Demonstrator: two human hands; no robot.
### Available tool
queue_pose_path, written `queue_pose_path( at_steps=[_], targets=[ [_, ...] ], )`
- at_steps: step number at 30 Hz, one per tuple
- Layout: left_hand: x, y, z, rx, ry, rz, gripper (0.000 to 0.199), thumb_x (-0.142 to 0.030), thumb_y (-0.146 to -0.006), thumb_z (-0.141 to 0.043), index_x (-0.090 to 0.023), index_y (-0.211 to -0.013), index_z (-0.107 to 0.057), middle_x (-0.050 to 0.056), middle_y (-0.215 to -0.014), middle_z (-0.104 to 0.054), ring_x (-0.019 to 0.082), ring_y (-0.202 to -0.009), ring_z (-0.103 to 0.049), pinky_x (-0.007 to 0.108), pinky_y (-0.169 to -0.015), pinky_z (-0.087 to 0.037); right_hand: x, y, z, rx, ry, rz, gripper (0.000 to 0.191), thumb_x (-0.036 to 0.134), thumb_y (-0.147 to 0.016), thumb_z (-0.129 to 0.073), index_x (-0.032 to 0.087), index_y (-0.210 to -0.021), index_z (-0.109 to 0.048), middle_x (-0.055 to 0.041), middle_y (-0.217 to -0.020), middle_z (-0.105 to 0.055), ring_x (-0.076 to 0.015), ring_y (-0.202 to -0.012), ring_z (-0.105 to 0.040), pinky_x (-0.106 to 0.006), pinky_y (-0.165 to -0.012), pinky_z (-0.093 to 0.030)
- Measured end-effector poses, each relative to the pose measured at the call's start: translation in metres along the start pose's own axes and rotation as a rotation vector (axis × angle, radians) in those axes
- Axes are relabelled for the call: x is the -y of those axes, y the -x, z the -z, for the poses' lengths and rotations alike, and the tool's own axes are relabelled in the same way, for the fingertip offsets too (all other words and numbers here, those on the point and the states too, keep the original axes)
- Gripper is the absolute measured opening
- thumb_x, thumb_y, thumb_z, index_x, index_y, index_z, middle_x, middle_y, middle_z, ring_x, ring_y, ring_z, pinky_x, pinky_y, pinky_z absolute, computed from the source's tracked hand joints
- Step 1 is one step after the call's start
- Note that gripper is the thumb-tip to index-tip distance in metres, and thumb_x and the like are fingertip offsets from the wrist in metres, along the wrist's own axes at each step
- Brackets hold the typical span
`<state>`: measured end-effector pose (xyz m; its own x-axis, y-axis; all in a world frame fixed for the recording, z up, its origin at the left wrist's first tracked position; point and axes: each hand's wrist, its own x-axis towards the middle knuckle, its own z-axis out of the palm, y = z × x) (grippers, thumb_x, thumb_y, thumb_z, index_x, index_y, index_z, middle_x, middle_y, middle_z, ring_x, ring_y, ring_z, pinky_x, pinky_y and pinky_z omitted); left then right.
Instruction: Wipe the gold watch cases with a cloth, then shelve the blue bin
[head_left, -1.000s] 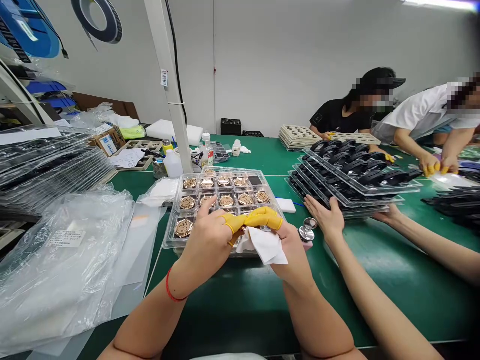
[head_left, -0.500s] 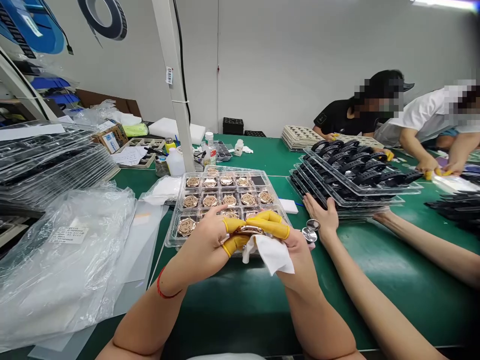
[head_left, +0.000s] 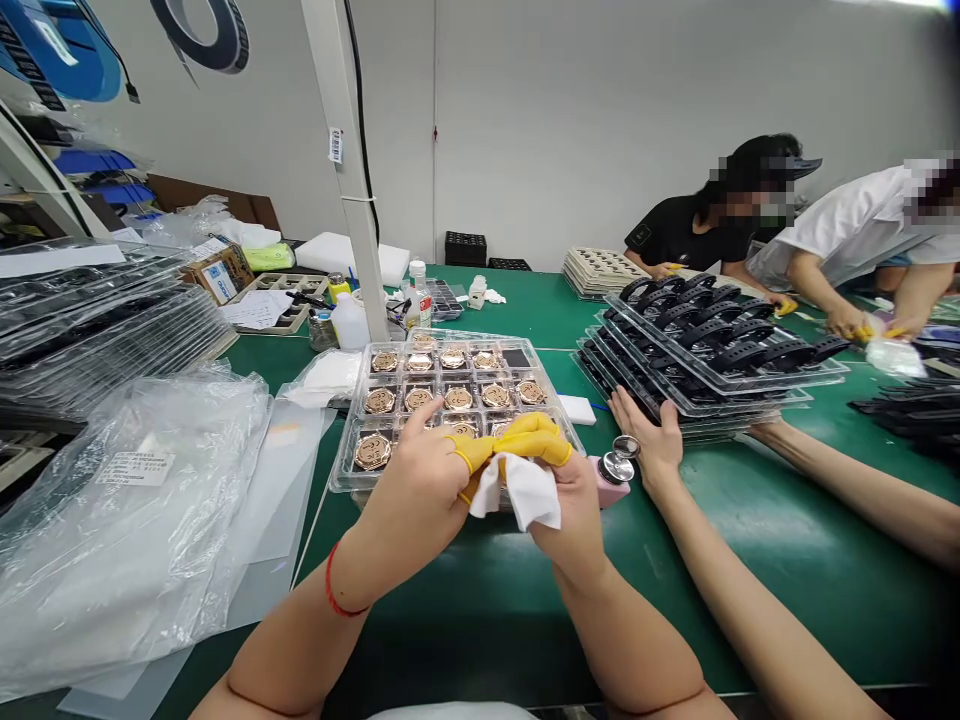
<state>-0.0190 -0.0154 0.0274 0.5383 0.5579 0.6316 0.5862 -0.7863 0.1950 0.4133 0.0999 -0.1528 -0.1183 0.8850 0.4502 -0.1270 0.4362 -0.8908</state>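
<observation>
In the middle of the head view, my left hand (head_left: pixel 424 475) and my right hand (head_left: pixel 566 500) meet over the front of a clear plastic tray (head_left: pixel 343 468). Yellow finger cots cover several fingertips. A white cloth (head_left: pixel 529 490) hangs from my right hand's pinch. My left fingers are closed on a gold-rimmed watch case, which the cloth and fingers now hide; my left index finger points outward. Rows of similar gold watch cases (head_left: pixel 373 451) sit in the tray's pockets. Right beside my right hand stands a pink bottle (head_left: pixel 613 488) with a metal top.
Another person's hands (head_left: pixel 652 440) touch a stack of trays with black watch straps (head_left: pixel 712 330) at right. Two co-workers (head_left: pixel 690 225) are at the far right. Plastic bags (head_left: pixel 172 520) and stacked trays (head_left: pixel 112 330) lie left. A white post (head_left: pixel 352 180) rises behind the tray.
My hands have drawn closer together, and the cloth has shifted left, covering the watch case that showed before. More of the pink bottle shows now.
</observation>
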Motion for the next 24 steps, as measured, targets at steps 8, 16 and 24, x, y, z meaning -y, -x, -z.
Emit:
queue_pose_path(
  at_steps=[8,16,24],
  targets=[
    [0.007,-0.008,-0.025,-0.026,-0.401,-0.090,0.036,0.002,-0.081,-0.040,-0.017,-0.053,-0.052,0.001,-0.057,-0.052,0.015,-0.063,-0.051,0.055,-0.108,-0.039,0.031,0.002,-0.022,-0.150,0.188,-0.131,0.081,0.068,-0.088,0.000,0.026,-0.133,-0.053,-0.0066,-0.131,-0.060,-0.0278,-0.139,-0.038,-0.057,-0.120,-0.014],
    [0.010,-0.004,-0.013,-0.057,-0.031,-0.125,0.021,-0.012,-0.092,-0.051,-0.020,-0.101,-0.068,-0.001,-0.075,-0.069,0.014,-0.075,-0.061,0.055,-0.112,-0.033,0.088,-0.023,-0.127,-0.165,0.268,-0.096,0.050,0.069,-0.086,-0.039,0.032,-0.110,-0.064,-0.0059,-0.085,-0.069,-0.0309,-0.100,-0.065,-0.051,-0.082,-0.054],
    [0.004,-0.003,-0.008,0.097,0.429,0.034,0.013,-0.020,-0.092,-0.056,-0.022,-0.092,-0.068,-0.005,-0.075,-0.071,0.011,-0.064,-0.061,0.043,-0.107,-0.043,0.150,0.005,-0.230,-0.134,0.216,-0.007,0.045,0.067,-0.088,-0.038,0.032,-0.079,-0.065,0.0007,-0.052,-0.050,-0.0150,-0.042,-0.046,-0.034,-0.045,-0.045]
  ],
)
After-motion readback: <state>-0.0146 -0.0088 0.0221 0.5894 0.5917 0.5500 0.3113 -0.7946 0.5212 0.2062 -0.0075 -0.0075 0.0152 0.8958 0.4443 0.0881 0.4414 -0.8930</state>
